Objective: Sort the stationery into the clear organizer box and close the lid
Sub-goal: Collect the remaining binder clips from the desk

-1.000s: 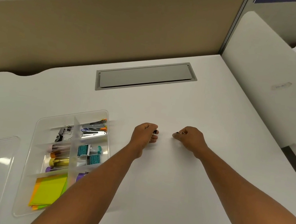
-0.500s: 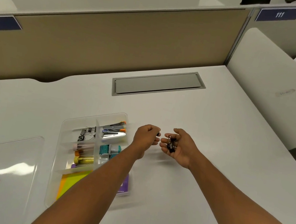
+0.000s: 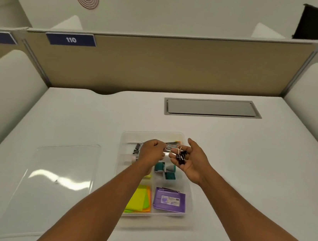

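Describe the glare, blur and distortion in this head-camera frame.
Head view: white ceiling-light glare streaks across the clear lid lying flat on the desk; wide-angle distortion bows the partition; both hands and the binder clips are slightly motion-blurred; lighting is soft and even, with faint shadows.

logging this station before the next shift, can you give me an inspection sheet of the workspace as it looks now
surface: white desk, bare apart from the job's things.
job's things: clear organizer box, open, holding neon sticky notes, a purple case, teal binder clips; clear lid lies flat to its left; black binder clips in the right palm.
clutter: nothing seen.
grippers: left hand closed over the box's far compartments, contents unclear; right hand cupped, palm up.
cables: nothing seen; grey cable hatch shut.
surroundings: tan partition, label 110.
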`<state>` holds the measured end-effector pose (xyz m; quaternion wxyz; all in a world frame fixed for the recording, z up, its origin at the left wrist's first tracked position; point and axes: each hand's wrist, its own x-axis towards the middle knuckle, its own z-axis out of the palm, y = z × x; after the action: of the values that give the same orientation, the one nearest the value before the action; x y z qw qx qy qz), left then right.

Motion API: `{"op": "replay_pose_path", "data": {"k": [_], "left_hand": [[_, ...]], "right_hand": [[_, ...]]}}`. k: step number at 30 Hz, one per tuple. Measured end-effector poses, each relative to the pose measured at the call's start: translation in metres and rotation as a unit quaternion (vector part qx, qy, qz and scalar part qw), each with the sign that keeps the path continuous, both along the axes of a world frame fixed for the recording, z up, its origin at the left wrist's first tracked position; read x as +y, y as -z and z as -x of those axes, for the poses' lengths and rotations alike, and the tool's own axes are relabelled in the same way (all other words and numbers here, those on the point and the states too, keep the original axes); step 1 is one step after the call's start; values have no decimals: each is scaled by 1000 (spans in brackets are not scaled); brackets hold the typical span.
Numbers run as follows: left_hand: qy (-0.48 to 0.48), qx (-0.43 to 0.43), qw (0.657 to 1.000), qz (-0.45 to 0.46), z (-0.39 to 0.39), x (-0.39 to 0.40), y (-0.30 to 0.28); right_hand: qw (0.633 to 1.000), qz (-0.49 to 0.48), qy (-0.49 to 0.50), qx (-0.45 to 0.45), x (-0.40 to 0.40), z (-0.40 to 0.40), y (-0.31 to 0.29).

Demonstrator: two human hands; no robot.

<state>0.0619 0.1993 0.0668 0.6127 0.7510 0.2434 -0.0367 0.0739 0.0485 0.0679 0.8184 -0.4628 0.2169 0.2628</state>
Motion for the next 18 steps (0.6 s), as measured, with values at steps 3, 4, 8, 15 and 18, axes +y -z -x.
{"op": "replay_pose_path", "data": {"k": [3,4,8,15,18], "left_hand": [[-51,15,999,-10,-3,29,-5],[-69,22,997,-9,-4,36,-8],[-137,44,987,77,-7,62,-13],[-119,45,988,92,-4,92,-12],[-128,13,988,86,2,100,-8]], "right_hand": [[999,12,-33,-4,38,-3,-5],[999,19,-41,-2,49,-5,-6],[998,27,-47,20,89,-14,-6],[998,25,-47,31,117,-27,-4],[998,46,-40,21,119,-23,-2]]}}
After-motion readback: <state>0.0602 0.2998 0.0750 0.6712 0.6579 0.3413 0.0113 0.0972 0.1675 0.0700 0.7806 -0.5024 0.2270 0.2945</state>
